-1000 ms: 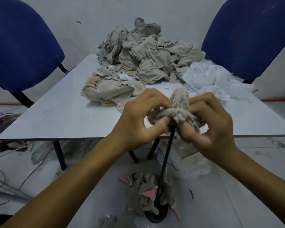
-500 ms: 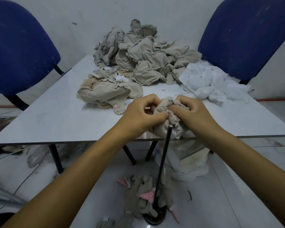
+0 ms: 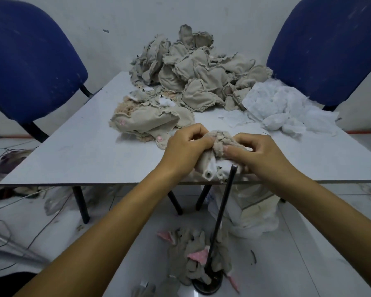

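Left hand (image 3: 185,150) and right hand (image 3: 259,155) each pinch the plush cover (image 3: 220,146), bunched above the rod (image 3: 223,202); likely for turning it.

I have both bare forearms reaching in from the near corners and meeting in the middle, wrists about straight. My left hand (image 3: 186,151) shows its back to the camera, fingers curled under and pinching the beige plush piece (image 3: 221,139). My right hand (image 3: 260,156) sits just right of it, knuckles up, fingers curled, thumb pressed flat on the same piece.
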### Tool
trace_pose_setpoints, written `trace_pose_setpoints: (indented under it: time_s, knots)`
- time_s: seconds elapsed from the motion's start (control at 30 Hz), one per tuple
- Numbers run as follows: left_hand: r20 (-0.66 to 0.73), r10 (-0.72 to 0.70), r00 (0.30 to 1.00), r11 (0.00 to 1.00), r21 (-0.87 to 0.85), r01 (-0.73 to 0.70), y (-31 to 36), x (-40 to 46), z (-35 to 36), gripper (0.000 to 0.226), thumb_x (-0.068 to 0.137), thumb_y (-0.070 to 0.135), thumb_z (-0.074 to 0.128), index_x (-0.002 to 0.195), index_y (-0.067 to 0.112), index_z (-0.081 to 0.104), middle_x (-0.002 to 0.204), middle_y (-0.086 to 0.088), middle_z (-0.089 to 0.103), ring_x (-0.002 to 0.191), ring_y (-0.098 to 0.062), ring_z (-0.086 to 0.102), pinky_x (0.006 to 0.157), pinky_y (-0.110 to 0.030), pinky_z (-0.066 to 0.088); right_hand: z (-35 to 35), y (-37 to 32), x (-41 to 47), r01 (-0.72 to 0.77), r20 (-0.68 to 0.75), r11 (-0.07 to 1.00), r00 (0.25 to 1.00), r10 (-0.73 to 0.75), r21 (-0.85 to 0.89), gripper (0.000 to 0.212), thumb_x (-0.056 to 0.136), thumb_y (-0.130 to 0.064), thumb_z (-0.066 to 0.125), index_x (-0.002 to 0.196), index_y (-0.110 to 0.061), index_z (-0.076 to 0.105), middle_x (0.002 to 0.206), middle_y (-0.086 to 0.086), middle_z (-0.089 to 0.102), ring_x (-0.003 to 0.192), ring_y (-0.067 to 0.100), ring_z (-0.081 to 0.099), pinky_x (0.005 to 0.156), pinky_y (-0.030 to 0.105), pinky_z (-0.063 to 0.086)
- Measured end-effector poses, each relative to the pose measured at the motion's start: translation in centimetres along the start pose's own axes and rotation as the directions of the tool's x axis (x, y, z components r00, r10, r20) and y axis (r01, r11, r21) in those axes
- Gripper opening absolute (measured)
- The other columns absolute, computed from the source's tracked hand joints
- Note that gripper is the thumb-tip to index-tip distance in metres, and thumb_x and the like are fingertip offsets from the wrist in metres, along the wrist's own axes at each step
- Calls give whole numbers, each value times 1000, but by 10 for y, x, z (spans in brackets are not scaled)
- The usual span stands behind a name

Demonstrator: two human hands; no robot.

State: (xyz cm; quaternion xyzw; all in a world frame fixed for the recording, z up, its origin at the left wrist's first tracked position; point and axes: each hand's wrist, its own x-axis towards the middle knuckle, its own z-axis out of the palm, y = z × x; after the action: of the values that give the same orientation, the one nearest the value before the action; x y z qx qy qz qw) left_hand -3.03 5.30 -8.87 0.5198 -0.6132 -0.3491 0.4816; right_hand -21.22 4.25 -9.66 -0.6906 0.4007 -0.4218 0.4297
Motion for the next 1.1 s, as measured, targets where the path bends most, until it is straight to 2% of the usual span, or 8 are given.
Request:
trace_pose_setpoints:
  time_s: [0.3, 0.43, 0.53, 0.67, 0.77, 0.87, 0.97, 1.1]
  knots:
    - [137, 149, 979, 981, 104, -163, 7, -22, 14, 17, 80, 32, 73, 74, 17, 67, 68, 3, 65, 61, -13, 58, 58, -33, 49, 7, 12, -1, -60, -232, 991, 972, 31, -121, 26, 68, -19, 69, 65, 0, 51, 56, -4, 44, 57, 10, 40, 54, 29, 32]
    - [-12, 62, 998, 996, 67, -61, 5, -11, 1, 16, 81, 21, 74, 71, 13, 65, 66, -4, 61, 64, -14, 56, 60, -35, 48, 2, 4, -3, -51, 16, 995, 999, 50, 80, 26, 78, -26, 66, 80, -1, 63, 66, -1, 55, 60, 7, 50, 54, 19, 41]
    - [-119, 64, 991, 980, 195, -40, -4, -6, -3, 15, 76, 18, 74, 65, 17, 63, 58, 10, 58, 56, -2, 50, 56, -18, 40, -3, 6, -7, -110, 202, 974, 977, 69, 200, 21, 89, -31, 60, 74, -19, 68, 73, -5, 56, 71, 9, 57, 66, 24, 51]
    - [-241, 133, 961, 939, 342, -45, -9, -13, 14, 20, 76, 17, 71, 61, 21, 58, 52, 9, 56, 60, -1, 54, 61, 5, 29, -10, 5, -10, -162, 263, 968, 959, 108, 193, 20, 90, -28, 68, 74, -17, 71, 73, -5, 59, 71, 10, 60, 70, 29, 55]
    - [-33, 34, 999, 995, 96, -30, -5, -8, 13, 8, 74, 21, 71, 71, 20, 64, 61, 8, 60, 58, -3, 53, 60, -13, 43, -14, 2, -11, -204, 178, 960, 969, 170, 192, 18, 80, -27, 78, 72, -13, 70, 66, -1, 59, 58, 8, 57, 51, 19, 48]
    - [315, -93, 944, 916, -344, 205, -1, -4, 0, 7, 76, 19, 65, 72, 15, 69, 69, 1, 65, 65, -11, 61, 61, -23, 49, -11, 2, -12, -196, 74, 964, 980, 186, 178, 25, 81, -19, 79, 62, -15, 63, 53, -5, 49, 44, 4, 45, 41, 16, 39]
    - [354, -99, 930, 945, -260, 200, -3, -6, -6, 9, 80, 10, 70, 72, 14, 71, 68, 3, 65, 64, -7, 60, 60, -18, 46, -2, 4, -12, -134, -83, 987, 986, 141, 83, 30, 79, -11, 78, 55, -18, 61, 47, -8, 46, 42, 3, 38, 42, 16, 32]
    - [323, -55, 945, 983, -147, 107, -1, -11, 1, 15, 84, -2, 71, 74, 7, 66, 58, 4, 59, 51, -2, 51, 50, -13, 39, 16, 8, -11, -85, -329, 983, 944, 27, -163, 26, 62, -29, 69, 45, -24, 50, 45, -13, 44, 46, 2, 37, 45, 15, 29]
